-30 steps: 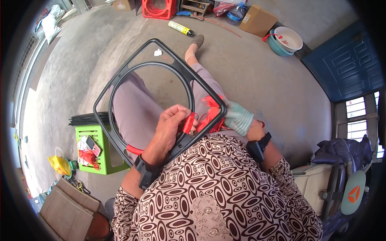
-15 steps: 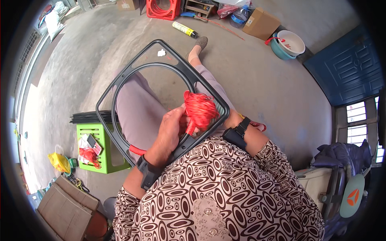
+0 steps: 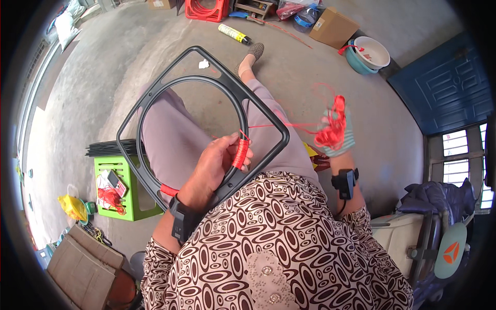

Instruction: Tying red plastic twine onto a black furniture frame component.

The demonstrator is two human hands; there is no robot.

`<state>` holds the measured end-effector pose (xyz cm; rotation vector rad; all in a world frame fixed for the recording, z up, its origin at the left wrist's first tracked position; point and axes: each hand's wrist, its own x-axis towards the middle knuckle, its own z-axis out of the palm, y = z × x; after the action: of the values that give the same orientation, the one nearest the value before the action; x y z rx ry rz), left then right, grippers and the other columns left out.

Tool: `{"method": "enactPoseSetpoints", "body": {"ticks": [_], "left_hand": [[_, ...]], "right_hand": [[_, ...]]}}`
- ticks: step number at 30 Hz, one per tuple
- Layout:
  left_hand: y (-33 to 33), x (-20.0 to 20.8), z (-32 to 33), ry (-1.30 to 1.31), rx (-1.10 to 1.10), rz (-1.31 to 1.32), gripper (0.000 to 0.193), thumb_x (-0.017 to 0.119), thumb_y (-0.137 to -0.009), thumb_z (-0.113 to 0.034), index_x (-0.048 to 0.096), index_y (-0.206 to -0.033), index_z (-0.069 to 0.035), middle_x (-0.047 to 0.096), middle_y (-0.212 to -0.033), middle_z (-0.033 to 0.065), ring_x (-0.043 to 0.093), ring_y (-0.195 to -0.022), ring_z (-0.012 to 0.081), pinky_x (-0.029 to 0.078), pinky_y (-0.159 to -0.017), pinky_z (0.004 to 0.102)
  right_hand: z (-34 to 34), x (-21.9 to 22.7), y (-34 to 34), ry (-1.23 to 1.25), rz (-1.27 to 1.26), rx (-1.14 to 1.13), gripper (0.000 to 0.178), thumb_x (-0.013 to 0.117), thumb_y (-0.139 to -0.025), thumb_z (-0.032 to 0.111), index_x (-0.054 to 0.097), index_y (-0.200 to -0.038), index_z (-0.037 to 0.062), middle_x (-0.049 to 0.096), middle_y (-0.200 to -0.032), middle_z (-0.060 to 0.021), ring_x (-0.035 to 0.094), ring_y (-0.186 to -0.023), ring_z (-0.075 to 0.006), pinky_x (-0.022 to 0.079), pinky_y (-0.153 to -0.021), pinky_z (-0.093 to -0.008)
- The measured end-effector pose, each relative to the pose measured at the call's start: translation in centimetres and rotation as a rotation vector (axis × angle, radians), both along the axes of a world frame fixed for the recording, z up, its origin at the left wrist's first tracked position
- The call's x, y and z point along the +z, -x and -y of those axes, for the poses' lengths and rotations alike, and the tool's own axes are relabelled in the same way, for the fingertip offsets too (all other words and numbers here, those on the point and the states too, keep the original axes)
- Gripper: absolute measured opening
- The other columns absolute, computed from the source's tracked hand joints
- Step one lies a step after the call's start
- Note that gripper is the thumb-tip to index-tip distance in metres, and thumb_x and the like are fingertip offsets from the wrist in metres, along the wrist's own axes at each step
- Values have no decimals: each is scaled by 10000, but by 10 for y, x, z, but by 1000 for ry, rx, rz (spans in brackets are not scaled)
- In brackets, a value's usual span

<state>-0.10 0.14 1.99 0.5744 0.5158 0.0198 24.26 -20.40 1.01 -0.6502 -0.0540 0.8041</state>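
A black plastic frame (image 3: 266, 111), square outside with a round ring inside, rests tilted across my lap. My left hand (image 3: 219, 157) is closed around the ring's near right part, beside a stretch wound with red cord (image 3: 240, 153). A second red wrapping (image 3: 169, 190) sits lower left on the ring. Off to the right, my right hand (image 3: 338, 135), in a striped grey-green glove, is closed on a loose bundle of red cord (image 3: 332, 126). One strand runs taut from the ring to that bundle.
On the left, a green plastic stool (image 3: 129, 178) carries a stack of black frames (image 3: 111, 149), a calculator (image 3: 118, 183) and red cord. Basins (image 3: 369, 54), a cardboard box (image 3: 334, 28) and a yellow can (image 3: 233, 34) stand or lie farther off. A chair (image 3: 408, 237) is at right.
My right hand has moved from behind the frame out to the right, carrying the red cord bundle and drawing a strand straight. My left hand stays on the ring.
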Motion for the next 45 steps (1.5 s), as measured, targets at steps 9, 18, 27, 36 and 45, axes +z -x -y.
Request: {"method": "enactPoseSetpoints", "body": {"ticks": [9,18,27,36,45], "left_hand": [[-7,5,3,-92,56,-59,220,581,-900,-210,557,-897,9,628,-652,127,591,-467,170,502,-429,260],[-3,-1,2,-209,137,35,136,559,-896,-160,564,-900,-24,640,-689,144,608,-488,179,516,-442,280],[-1,3,-1,-272,145,57,144,556,-891,-197,543,-875,-54,636,-689,137,595,-502,178,492,-459,287],[2,7,3,-231,132,91,130,554,-900,-151,575,-874,-26,648,-722,146,601,-526,167,498,-492,261],[11,-1,-9,-270,275,-2,174,590,-883,-238,564,-881,-65,636,-714,107,578,-525,165,470,-479,281]], "right_hand": [[33,12,36,-81,66,166,424,437,-935,507,472,-853,93,373,-546,47,365,-438,-74,331,-436,-231],[38,-11,2,187,64,-82,472,492,-882,572,533,-908,103,438,-616,30,436,-516,-102,458,-525,-283],[7,-60,4,642,-6,-187,586,521,-856,579,537,-1185,94,584,-1096,-96,587,-859,-241,496,-786,-442],[2,-17,-1,513,-192,-325,610,523,-876,534,452,-1286,88,527,-1241,-184,568,-1046,-333,479,-886,-466],[15,-43,-8,566,-29,-263,637,622,-830,502,499,-1216,11,574,-1143,-173,599,-994,-266,514,-848,-412]]}}
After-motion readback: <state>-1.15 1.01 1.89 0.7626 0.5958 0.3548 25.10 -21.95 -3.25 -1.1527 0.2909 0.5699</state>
